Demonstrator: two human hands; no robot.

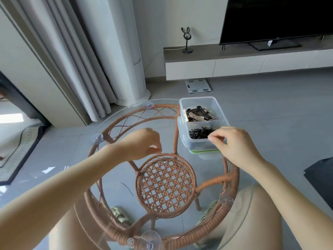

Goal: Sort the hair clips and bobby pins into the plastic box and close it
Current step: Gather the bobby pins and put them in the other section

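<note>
Glass of the desk (115,199) is carrying one loose bobby pin (128,188). Your left hand (144,143) is hovering beyond it, fingers curled and blurred; whether they are grasping anything, you cannot tell. Farther right the plastic box (183,134) is sitting open, hair clips (197,114) in its far compartment, bobby pins (200,133) in the near. Your right hand (234,141) is pinching its fingertips (212,138) over the near one; a pin there cannot be made out.

Clear two-compartment plastic box (182,112) sits open on its green-sealed lid (203,151): hair clips (197,114) in far compartment, black bobby pins (199,133) in near, one stray pin (128,188) well left.
</note>
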